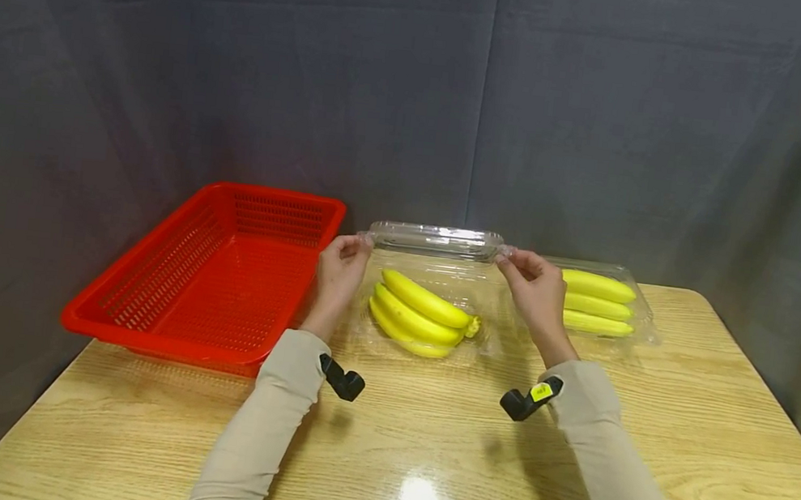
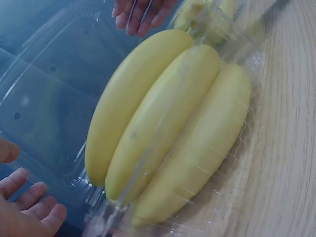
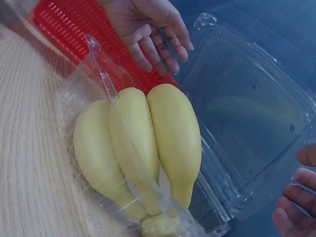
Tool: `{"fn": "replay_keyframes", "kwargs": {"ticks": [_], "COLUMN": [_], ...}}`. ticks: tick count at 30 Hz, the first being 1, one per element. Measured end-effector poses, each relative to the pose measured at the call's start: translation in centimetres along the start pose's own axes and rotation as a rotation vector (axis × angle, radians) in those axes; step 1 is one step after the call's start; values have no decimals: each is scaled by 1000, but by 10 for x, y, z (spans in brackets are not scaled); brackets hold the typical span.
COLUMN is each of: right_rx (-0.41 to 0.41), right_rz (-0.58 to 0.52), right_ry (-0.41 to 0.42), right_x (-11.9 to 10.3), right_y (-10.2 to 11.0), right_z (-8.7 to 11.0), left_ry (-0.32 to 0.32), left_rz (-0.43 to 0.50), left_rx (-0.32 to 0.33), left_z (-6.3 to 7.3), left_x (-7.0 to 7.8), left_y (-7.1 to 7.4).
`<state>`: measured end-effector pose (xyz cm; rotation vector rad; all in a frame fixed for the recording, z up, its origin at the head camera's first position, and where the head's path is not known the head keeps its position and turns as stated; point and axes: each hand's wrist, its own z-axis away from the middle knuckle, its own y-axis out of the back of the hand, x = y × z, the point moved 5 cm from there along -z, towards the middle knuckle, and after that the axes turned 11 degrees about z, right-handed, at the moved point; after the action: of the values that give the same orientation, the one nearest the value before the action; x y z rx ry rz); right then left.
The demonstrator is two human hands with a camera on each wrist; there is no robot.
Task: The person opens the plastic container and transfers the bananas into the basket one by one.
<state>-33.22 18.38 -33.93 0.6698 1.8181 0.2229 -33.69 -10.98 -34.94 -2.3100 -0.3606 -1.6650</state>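
Both hands are raised at the upper corners of an opened clear plastic lid (image 1: 436, 241). My left hand (image 1: 342, 272) pinches the left corner, and my right hand (image 1: 537, 291) pinches the right one. Below the lid, a bunch of yellow bananas (image 1: 418, 310) lies in the clear clamshell container (image 1: 489, 345), its stem end toward the right. In the right wrist view the lid (image 3: 247, 113) tilts up behind the bananas (image 3: 173, 133), with the fingers of the left hand (image 3: 153, 34) near its upper corner. The left wrist view shows three bananas (image 2: 163, 113) side by side.
A red perforated plastic basket (image 1: 220, 288) stands left of the container. To the right, another clear container (image 1: 646, 317) holds three yellow bananas (image 1: 596, 303), partly hidden by the right hand. A grey curtain (image 1: 416, 105) hangs behind the wooden table (image 1: 724, 447).
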Motion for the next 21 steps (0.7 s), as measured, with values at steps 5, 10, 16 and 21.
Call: {"fn": "replay_keyframes", "kwargs": {"ticks": [5,10,16,21], "right_rx": [-15,-49,-94,-107], "right_rz": [41,81,112,125], "right_ry": [-36,-43,-71,-90], "right_x": [9,11,12,12], "right_y": [-4,-8,-13,-16], "right_z": [-2,-4,-4,-4], "left_ry": [38,81,86,50], "left_rz": [-22,-20,8,14], "left_rx": [-15,-9,-11,-20], "left_z": [-1,-2,-4,-5], "left_x": [-10,-19,-26,-29], "left_y": [0,2,0,-2]}}
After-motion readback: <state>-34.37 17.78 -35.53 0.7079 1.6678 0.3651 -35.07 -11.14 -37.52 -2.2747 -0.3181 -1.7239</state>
